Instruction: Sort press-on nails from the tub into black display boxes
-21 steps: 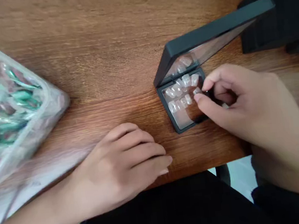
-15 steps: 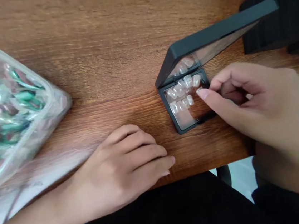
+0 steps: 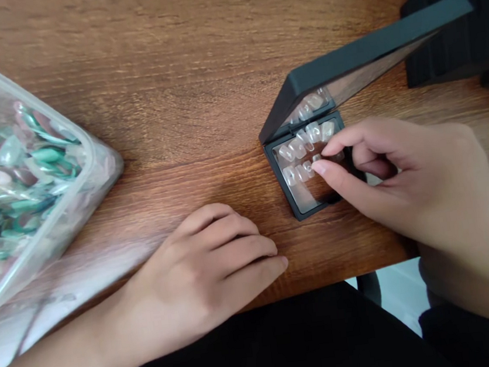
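Note:
A small black hinged case [image 3: 301, 217] with a mirrored inside stands opened on the wooden table. Two rows of clear, shiny false nails [image 3: 297, 148] lie on its base and reflect in the lid [image 3: 376, 39]. My right hand [image 3: 420, 175] reaches over the case from the right, thumb and index finger closing around a small false nail [image 3: 316, 157] at the end of the lower row; the fingertips partly cover it. At the table edge, left of the case, my left hand [image 3: 205, 264] rests palm down with fingers loosely extended, holding nothing.
A clear plastic tub [image 3: 104, 158] filled with green, pink and pearly wrapped pieces [image 3: 43, 165] sits on the left. Beneath it lies something white and sheet-like [image 3: 103, 258]. A black object [image 3: 452, 36] stands at the back right. The table's front edge runs just below the case.
My right thumb and index finger have moved left and slightly down, from the case's right side to the lower row's end. My left hand stays put. The view has shifted slightly.

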`<state>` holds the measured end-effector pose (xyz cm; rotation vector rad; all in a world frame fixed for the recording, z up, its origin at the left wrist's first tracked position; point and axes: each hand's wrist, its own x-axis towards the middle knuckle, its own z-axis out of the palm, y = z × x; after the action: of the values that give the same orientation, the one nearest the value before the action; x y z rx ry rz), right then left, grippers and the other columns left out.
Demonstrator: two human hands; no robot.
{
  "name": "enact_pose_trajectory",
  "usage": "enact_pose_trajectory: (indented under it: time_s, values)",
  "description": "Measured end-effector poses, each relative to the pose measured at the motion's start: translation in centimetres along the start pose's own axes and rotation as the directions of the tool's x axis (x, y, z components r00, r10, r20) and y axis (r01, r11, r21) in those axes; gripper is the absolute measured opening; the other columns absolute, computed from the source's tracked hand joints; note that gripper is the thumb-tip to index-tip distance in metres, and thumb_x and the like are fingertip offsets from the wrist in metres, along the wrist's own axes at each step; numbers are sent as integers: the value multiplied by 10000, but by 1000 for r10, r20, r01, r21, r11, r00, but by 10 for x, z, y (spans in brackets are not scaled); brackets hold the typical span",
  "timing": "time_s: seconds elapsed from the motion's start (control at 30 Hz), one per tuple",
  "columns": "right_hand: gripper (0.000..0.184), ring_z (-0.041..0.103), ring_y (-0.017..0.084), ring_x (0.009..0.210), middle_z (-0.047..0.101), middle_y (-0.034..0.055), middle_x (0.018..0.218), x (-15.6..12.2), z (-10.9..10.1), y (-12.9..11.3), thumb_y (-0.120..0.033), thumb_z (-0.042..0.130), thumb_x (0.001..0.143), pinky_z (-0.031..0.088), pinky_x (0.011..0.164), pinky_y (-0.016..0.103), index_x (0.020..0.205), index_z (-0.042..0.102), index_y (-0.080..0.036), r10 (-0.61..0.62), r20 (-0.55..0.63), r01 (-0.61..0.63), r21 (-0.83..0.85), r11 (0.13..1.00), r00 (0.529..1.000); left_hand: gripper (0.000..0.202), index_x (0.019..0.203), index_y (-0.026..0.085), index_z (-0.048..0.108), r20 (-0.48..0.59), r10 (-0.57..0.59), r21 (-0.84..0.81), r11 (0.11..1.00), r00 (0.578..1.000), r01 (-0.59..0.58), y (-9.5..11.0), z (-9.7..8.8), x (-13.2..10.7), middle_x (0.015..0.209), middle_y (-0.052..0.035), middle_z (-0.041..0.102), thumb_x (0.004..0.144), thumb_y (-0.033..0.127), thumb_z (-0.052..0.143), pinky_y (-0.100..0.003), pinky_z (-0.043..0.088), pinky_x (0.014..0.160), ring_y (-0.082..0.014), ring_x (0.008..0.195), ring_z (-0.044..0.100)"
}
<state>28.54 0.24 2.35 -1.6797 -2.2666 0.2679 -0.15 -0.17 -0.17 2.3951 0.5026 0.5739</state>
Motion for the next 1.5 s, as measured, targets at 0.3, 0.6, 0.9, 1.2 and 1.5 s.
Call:
enact_pose_trajectory:
  time_s: [0.3, 0.6, 0.9, 1.2, 1.5]
  values:
    - [38, 412, 39, 519, 429, -86, 595, 2, 0, -3, -213, 734, 932, 300, 522, 260, 945, 716, -183, 34, -3, -34, 42, 999, 999, 253, 1167, 206, 747, 18, -13, 9, 1000, 1000, 13, 3, -2, 1, 1160, 46, 807, 1116, 173, 501, -370, 465, 1024, -158, 1041, 701]
    - [197, 445, 54, 515, 414, -74, 593, 3, 6, -11, -337, 720, 990, 320, 496, 260, 891, 696, -167, -54, -18, 55, 26, 998, 998, 229, 1150, 217, 749, 30, -33, 15, 999, 999, 33, 6, -5, 4, 1145, 64, 811, 1106, 166, 531, -364, 466, 1026, -153, 1023, 709]
    - [106, 448, 69, 515, 393, -74, 588, 3, 4, -11, -237, 727, 971, 314, 505, 271, 888, 673, -198, -21, 12, 21, 33, 999, 1000, 231, 1147, 218, 745, 21, -20, 31, 999, 1000, 20, 5, -4, 2, 1144, 67, 809, 1111, 169, 522, -354, 459, 1012, -151, 1018, 694]
    - [80, 451, 80, 494, 437, -72, 575, 3, 6, -14, -255, 720, 987, 328, 506, 276, 931, 683, -211, -10, -36, 11, 3, 1000, 999, 230, 1162, 215, 749, 20, -21, 18, 1000, 1000, 21, 4, -3, 2, 1161, 52, 808, 1108, 179, 528, -368, 469, 1012, -162, 1040, 701]
    - [203, 571, 117, 634, 661, -44, 753, -3, 11, -9, -311, 644, 1077, 384, 604, 309, 1225, 760, -234, -323, 25, 323, 17, 946, 946, 233, 1178, 197, 751, 12, 0, 14, 1000, 1000, 0, 2, 0, -1, 1169, 35, 798, 1100, 167, 534, -380, 453, 1009, -180, 1062, 671]
